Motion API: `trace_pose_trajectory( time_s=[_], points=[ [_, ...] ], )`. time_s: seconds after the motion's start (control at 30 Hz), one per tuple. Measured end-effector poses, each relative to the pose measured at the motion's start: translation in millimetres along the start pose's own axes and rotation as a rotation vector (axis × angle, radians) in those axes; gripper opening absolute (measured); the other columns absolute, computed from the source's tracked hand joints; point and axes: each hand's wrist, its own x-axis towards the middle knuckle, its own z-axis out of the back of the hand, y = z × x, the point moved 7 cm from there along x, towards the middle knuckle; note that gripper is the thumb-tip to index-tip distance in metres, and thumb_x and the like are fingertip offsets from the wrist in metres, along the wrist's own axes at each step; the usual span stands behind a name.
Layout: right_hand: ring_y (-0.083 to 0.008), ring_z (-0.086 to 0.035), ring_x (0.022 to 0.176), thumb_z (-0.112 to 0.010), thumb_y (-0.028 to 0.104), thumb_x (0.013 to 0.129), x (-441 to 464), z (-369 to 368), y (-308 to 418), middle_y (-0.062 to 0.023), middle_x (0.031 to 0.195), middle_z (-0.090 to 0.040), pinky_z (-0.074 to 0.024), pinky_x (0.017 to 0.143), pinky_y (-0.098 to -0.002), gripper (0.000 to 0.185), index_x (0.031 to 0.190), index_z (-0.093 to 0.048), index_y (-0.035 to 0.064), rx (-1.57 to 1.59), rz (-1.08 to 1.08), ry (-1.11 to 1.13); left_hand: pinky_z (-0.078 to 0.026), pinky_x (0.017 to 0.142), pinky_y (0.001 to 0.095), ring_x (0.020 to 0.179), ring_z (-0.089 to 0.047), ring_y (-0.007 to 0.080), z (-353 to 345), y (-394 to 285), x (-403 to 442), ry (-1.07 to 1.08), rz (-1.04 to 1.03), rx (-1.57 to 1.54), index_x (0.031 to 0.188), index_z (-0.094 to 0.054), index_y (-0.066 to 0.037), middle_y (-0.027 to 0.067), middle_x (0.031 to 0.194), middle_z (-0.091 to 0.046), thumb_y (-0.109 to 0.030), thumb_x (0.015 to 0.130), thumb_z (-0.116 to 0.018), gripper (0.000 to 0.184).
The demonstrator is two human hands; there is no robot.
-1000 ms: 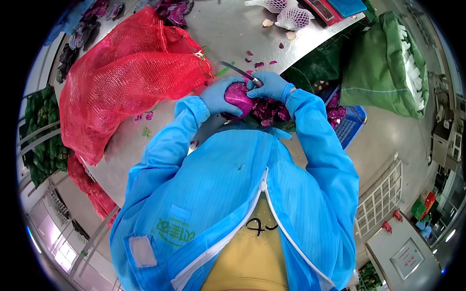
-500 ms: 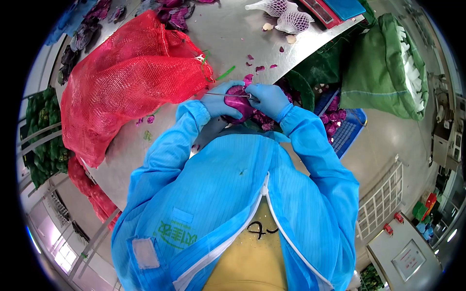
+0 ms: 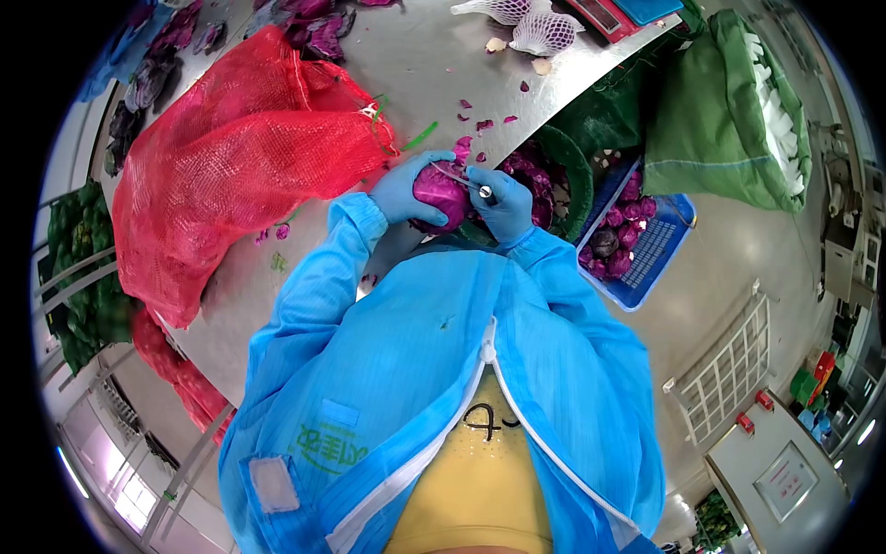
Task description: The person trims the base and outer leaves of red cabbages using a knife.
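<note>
We count two gloved hands, one left hand [image 3: 397,194] and one right hand [image 3: 509,205], along with one knife [image 3: 452,174] and one held purple cabbage [image 3: 438,190]. Around them we find one steel table [image 3: 401,78], two red mesh sacks [image 3: 235,152], one pale green sack [image 3: 703,129] and one blue crate [image 3: 663,244]. The purple heads [image 3: 620,242] in that crate overlap — several, but we cannot settle the number. We make it two white netted bundles [image 3: 546,34], two pale scraps [image 3: 542,66], one white grid rack [image 3: 727,365], two red clips [image 3: 765,400] and one framed sign [image 3: 786,480].
</note>
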Motion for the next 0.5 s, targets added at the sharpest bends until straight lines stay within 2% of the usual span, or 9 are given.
trace_pose_trajectory(
  time_s=[0.07,0.13,0.37,0.47,0.5],
  points=[
    [-0.0231,-0.066,0.069,-0.069,0.002,0.075,-5,2,3,-0.0112,0.082,-0.065,-0.0513,0.06,-0.0306,0.028,0.102,-0.064,0.0071,0.0,-0.024,-0.082,-0.04,0.103,0.0353,0.119,-0.049,0.023,-2,0,0,0.013,-0.008,-0.011,0.135,-0.04,-0.009,0.0103,0.13,-0.048,-0.012,0.052,-0.082,0.093],
    [-0.0181,-0.065,0.07,-0.07,0.0,0.075,-12,2,-11,-0.0101,0.082,-0.066,-0.051,0.061,-0.0282,0.024,0.099,-0.066,0.0055,0.148,-0.237,-0.154,-0.038,0.104,0.0353,0.12,-0.048,0.0228,-1,-2,-2,0.008,-0.016,-0.02,0.135,-0.04,-0.009,0.01,0.13,-0.048,-0.011,0.052,-0.082,0.093],
    [-0.0124,-0.062,0.069,-0.07,0.001,0.077,-15,0,-6,-0.0086,0.083,-0.066,-0.0496,0.062,-0.0254,0.021,0.097,-0.067,0.0051,0.177,-0.217,-0.186,-0.036,0.106,0.0363,0.123,-0.046,0.0228,-3,1,-3,0.039,-0.034,-0.124,0.135,-0.04,-0.007,0.0101,0.134,-0.045,-0.011,0.053,-0.082,0.093],
    [-0.005,-0.056,0.068,-0.07,0.003,0.078,-30,9,-31,-0.0042,0.08,-0.066,-0.0468,0.058,-0.0224,0.017,0.095,-0.066,0.0021,0.186,-0.459,-0.358,-0.036,0.106,0.0365,0.124,-0.045,0.0229,-2,1,-5,0.014,-0.016,-0.164,0.136,-0.04,-0.007,0.01,0.136,-0.044,-0.012,0.052,-0.083,0.094],
    [-0.0042,-0.054,0.066,-0.069,0.003,0.079,-32,12,-38,-0.0033,0.078,-0.065,-0.0461,0.058,-0.0213,0.018,0.096,-0.067,0.0023,0.241,-0.475,-0.404,-0.036,0.107,0.0368,0.124,-0.045,0.023,-2,0,-6,0.0,-0.028,-0.168,0.136,-0.04,-0.007,0.0098,0.137,-0.043,-0.012,0.052,-0.083,0.094]
  ],
)
